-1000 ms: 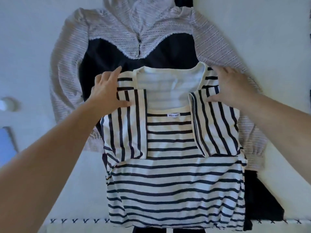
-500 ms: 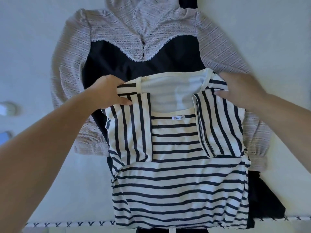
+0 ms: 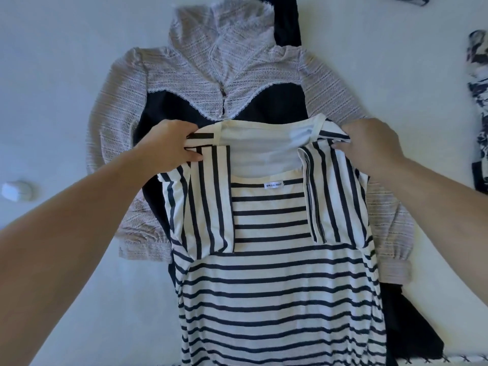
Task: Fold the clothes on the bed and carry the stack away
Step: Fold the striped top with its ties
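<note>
White bed point(image 3: 66, 62): both hands pinch soft striped knit top point(image 3: 277, 286) shoulders.

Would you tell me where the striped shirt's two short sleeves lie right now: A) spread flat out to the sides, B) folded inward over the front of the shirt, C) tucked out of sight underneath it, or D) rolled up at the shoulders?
B: on the striped shirt, both sleeves lie folded inward, their stripes running vertically across the body's horizontal ones, while the left hand and right hand grip the shoulders.
</note>
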